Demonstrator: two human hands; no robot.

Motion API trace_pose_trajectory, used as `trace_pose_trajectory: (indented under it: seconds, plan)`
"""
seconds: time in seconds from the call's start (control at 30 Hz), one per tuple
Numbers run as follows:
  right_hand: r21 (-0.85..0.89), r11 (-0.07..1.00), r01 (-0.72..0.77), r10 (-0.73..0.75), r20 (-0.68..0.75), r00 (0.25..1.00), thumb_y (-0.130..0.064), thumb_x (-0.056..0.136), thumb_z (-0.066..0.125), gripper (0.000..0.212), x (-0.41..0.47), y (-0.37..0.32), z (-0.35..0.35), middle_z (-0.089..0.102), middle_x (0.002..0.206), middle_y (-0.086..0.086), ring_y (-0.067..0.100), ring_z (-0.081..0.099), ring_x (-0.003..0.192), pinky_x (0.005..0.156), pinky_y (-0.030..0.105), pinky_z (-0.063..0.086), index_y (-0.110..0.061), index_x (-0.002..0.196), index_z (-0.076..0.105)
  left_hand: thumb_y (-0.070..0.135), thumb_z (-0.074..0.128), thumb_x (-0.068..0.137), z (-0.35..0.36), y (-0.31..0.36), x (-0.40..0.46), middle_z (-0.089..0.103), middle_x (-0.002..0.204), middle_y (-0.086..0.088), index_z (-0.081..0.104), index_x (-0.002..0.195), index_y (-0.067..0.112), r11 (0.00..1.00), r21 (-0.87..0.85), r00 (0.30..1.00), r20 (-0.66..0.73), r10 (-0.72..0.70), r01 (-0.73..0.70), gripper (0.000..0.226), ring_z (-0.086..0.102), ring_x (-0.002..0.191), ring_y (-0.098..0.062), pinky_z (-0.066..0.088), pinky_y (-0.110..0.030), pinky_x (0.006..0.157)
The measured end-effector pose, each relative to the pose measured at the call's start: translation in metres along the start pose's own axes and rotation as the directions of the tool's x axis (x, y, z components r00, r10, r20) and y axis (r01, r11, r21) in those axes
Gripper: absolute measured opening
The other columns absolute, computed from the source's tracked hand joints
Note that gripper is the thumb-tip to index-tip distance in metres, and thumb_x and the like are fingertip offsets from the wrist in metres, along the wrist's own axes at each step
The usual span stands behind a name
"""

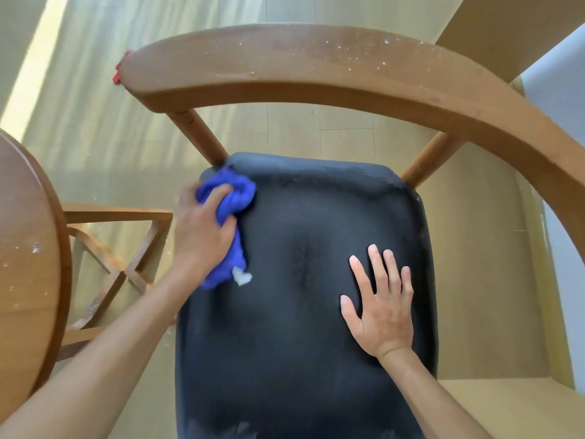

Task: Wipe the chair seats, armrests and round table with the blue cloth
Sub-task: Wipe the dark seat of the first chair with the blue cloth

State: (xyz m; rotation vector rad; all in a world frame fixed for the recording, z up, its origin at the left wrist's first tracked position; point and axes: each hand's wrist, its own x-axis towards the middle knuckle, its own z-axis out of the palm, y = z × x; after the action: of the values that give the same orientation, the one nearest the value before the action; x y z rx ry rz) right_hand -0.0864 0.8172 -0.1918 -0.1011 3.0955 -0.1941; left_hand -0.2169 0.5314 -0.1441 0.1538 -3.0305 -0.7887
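Observation:
A chair with a black padded seat (304,359) fills the middle of the view. Its curved wooden armrest rail (316,68) arches over the far side and carries white dust specks. My left hand (202,236) is shut on a bunched blue cloth (235,194) with a white tag, pressed on the seat's far left corner by a wooden post. My right hand (380,308) lies flat on the right side of the seat, fingers spread, holding nothing. The round wooden table (28,264), dusty on top, shows at the left edge.
Under the table, its crossed wooden base (117,267) stands close to the chair's left side. A small red object (117,72) pokes out behind the rail's left end. Pale wood floor (316,134) lies beyond; a white wall (557,90) is at the right.

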Motion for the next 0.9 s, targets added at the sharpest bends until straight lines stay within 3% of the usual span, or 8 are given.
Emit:
trace_pose_trajectory:
  seconds: [0.1,0.23,0.47,0.53,0.63,0.73,0.8,0.9]
  plan:
    - [0.003,1.000,-0.005,0.005,-0.006,1.000,-0.048,0.086,0.041,0.065,0.000,0.000,0.000,0.025,0.157,0.012,0.034,0.019,0.145,0.115,0.058,0.017,-0.022,0.146,0.036,0.012,0.063,0.084,-0.022,-0.038,-0.071,0.041,0.123,-0.001,0.054,0.112,0.041,0.983,-0.020,0.983,-0.033,-0.182,0.182,0.041,0.046,0.116,-0.034,0.040,-0.042,0.097]
    - [-0.005,1.000,-0.007,0.007,-0.012,1.000,-0.048,0.086,0.042,0.066,0.001,-0.001,0.001,0.025,0.157,0.012,0.034,0.019,0.146,0.115,0.059,0.017,-0.022,0.146,0.035,0.012,0.062,0.085,-0.020,-0.035,-0.067,0.040,0.122,0.002,0.055,0.109,0.041,0.969,-0.076,0.969,-0.052,-0.241,0.237,0.038,0.046,0.118,-0.029,0.038,-0.039,0.100]
    - [-0.006,1.000,0.001,-0.002,-0.039,0.999,-0.047,0.085,0.043,0.066,0.002,-0.001,0.004,0.024,0.157,0.011,0.033,0.018,0.146,0.116,0.056,0.014,-0.023,0.146,0.034,0.014,0.055,0.086,0.003,0.016,0.044,0.038,0.135,-0.015,0.056,0.124,0.022,0.989,0.070,0.992,-0.017,-0.127,0.128,0.039,0.037,0.116,-0.040,0.036,-0.039,0.096]
    - [-0.011,1.000,0.003,-0.003,-0.035,0.999,-0.047,0.085,0.043,0.066,0.001,-0.002,0.004,0.024,0.157,0.011,0.033,0.018,0.146,0.116,0.056,0.013,-0.023,0.146,0.034,0.011,0.059,0.083,-0.003,0.017,0.023,0.040,0.134,-0.015,0.059,0.121,0.020,0.993,0.097,0.997,0.013,-0.072,0.071,0.038,0.039,0.111,-0.041,0.039,-0.042,0.090]
    - [-0.014,1.000,0.002,-0.002,-0.024,1.000,-0.047,0.085,0.043,0.066,0.002,-0.002,0.003,0.024,0.157,0.011,0.033,0.018,0.146,0.116,0.057,0.015,-0.022,0.146,0.035,0.000,0.070,0.067,-0.010,0.011,-0.069,0.046,0.126,-0.020,0.062,0.109,0.015,0.980,0.087,0.980,0.104,0.172,-0.181,0.046,0.046,0.096,-0.043,0.047,-0.046,0.081]
    - [-0.018,1.000,-0.002,0.001,-0.013,1.000,-0.047,0.085,0.044,0.066,0.000,-0.002,0.001,0.024,0.157,0.011,0.033,0.019,0.146,0.115,0.057,0.016,-0.022,0.146,0.036,0.006,0.050,0.065,-0.007,0.011,-0.182,0.045,0.118,-0.015,0.051,0.101,0.022,0.872,0.107,0.844,0.332,0.422,-0.478,0.039,0.055,0.088,-0.039,0.047,-0.043,0.075]
    - [-0.018,1.000,-0.003,0.002,-0.009,1.000,-0.047,0.084,0.044,0.067,0.001,-0.003,0.001,0.024,0.157,0.011,0.033,0.019,0.146,0.115,0.057,0.016,-0.023,0.146,0.035,0.014,0.034,0.069,-0.005,0.012,-0.211,0.049,0.111,-0.009,0.048,0.101,0.029,0.802,0.100,0.735,0.477,0.481,-0.589,0.037,0.059,0.086,-0.028,0.042,-0.032,0.073]
    - [-0.017,1.000,-0.007,0.007,-0.007,1.000,-0.047,0.084,0.045,0.068,0.002,-0.002,0.001,0.025,0.157,0.011,0.033,0.019,0.146,0.116,0.057,0.016,-0.023,0.146,0.036,0.008,0.058,0.052,-0.004,0.023,-0.169,0.047,0.110,-0.007,0.051,0.089,0.029,0.646,0.021,0.555,0.534,0.638,-0.763,0.043,0.054,0.068,-0.026,0.045,-0.031,0.058]
